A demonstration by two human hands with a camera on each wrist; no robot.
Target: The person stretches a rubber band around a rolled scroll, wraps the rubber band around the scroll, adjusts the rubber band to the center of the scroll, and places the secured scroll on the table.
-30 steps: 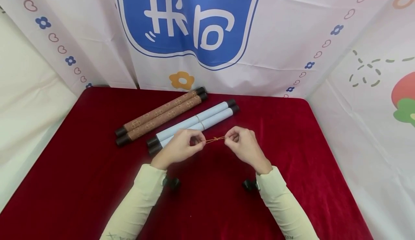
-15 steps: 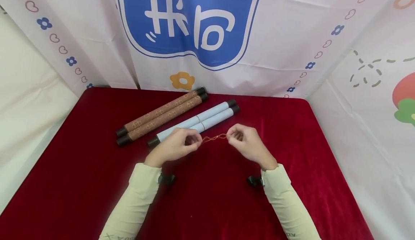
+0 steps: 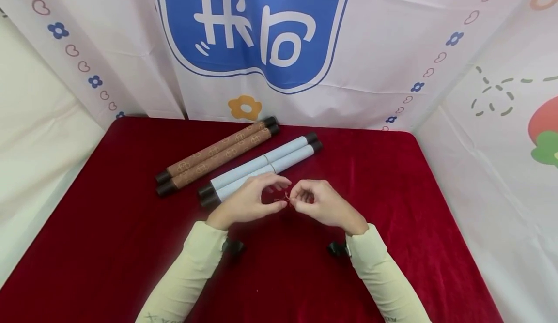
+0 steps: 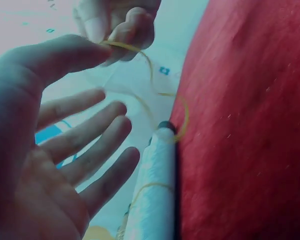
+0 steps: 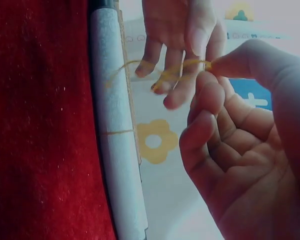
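Left hand (image 3: 250, 198) wide, right hand (image 3: 326, 204) pinching rubber band (image 4: 152, 75). Banner (image 3: 370, 71) behind tabletop's (image 3: 383, 192) back edge: white lettering (image 3: 227, 19), top cropped.

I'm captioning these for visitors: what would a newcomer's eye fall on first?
Probably the deep red tablecloth, with the blue emblem on the white backdrop beyond it. On the tablecloth lie two brown rolls toward the back left and, nearer the viewer, two pale blue rolls. In front of these, the right hand pinches a thin yellow band close to the left hand.
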